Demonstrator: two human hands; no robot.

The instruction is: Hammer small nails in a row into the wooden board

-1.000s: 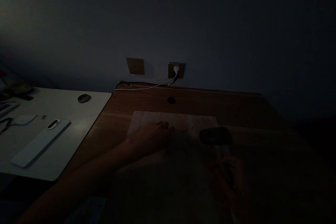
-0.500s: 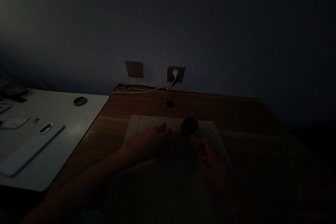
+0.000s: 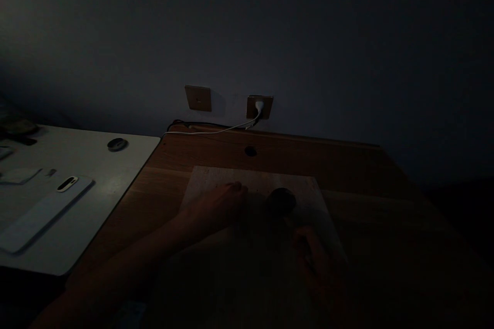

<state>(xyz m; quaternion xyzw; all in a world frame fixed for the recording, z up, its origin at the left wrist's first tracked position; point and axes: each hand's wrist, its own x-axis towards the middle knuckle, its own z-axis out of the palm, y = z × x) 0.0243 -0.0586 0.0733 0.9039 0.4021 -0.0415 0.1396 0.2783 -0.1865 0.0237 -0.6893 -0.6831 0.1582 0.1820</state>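
The scene is very dim. A pale board (image 3: 216, 174) lies on the wooden table (image 3: 170, 157). My left hand (image 3: 222, 204) is over the board's left half with its fingers curled closed; whatever it may hold cannot be made out. My right hand (image 3: 314, 254), at the board's right side, is closed around the handle of a dark round-headed tool (image 3: 281, 201). The tool's rounded head points away from me over the board, to the right of my left hand. Shadow hides its exact kind and the nearer part of the board.
A white table (image 3: 92, 164) adjoins on the left, bearing a long pale device (image 3: 42, 216) and a small round dark object (image 3: 117, 144). Behind, a white cable (image 3: 204, 133) runs to a plug in the wall socket (image 3: 266, 107). A dark round hole (image 3: 250, 151) shows in the wooden table.
My right hand and the round-headed tool have moved nearer to me and slightly right. My left hand stays in about the same place, its fingers drawn in more tightly.
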